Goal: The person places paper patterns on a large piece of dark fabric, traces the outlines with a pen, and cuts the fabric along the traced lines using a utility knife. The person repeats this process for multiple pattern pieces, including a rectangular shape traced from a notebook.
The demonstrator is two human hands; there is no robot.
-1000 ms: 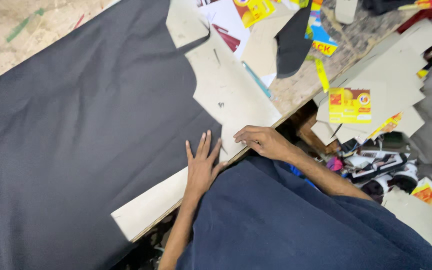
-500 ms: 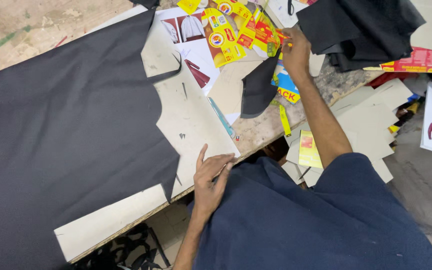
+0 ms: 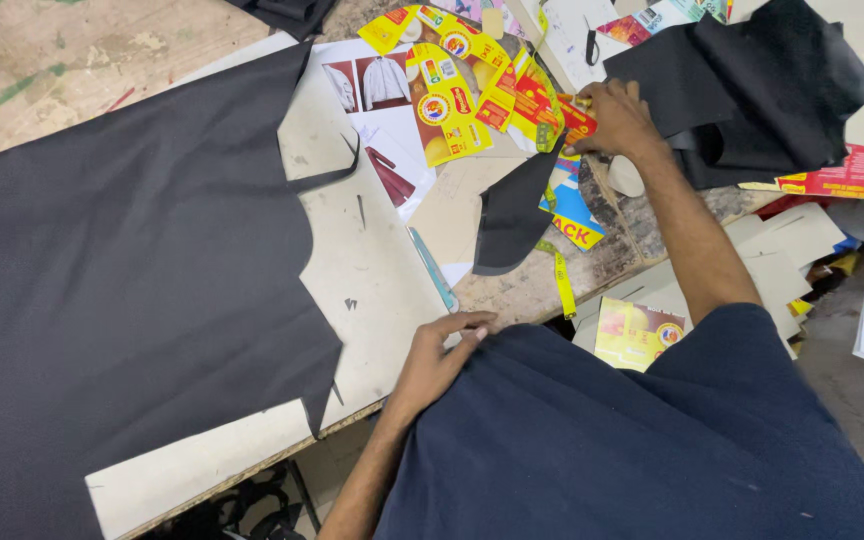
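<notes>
My left hand (image 3: 434,358) rests on the near edge of a pale pattern board (image 3: 372,265), fingers bent, holding nothing. A large black fabric sheet (image 3: 122,280) covers the board's left part, its cut edge a hand's width from my left hand. My right hand (image 3: 617,120) reaches to the far side of the table, knuckles up, with its fingertips on a flattened yellow and red carton (image 3: 552,100). Whether it grips anything is hidden. A narrow black fabric strip (image 3: 512,215) lies just below that hand.
Crumpled black fabric (image 3: 752,80) lies right of my right hand. Several flat yellow cartons (image 3: 442,100), garment pictures (image 3: 367,85), scissors (image 3: 590,45) and a yellow measuring tape (image 3: 562,285) litter the worn wooden table (image 3: 42,60). Cardboard pieces (image 3: 782,240) are stacked below the table's right edge.
My right hand has left the board's near edge and stretched out to the cartons at the far side. My left hand stayed on the board, its fingers now bent rather than spread.
</notes>
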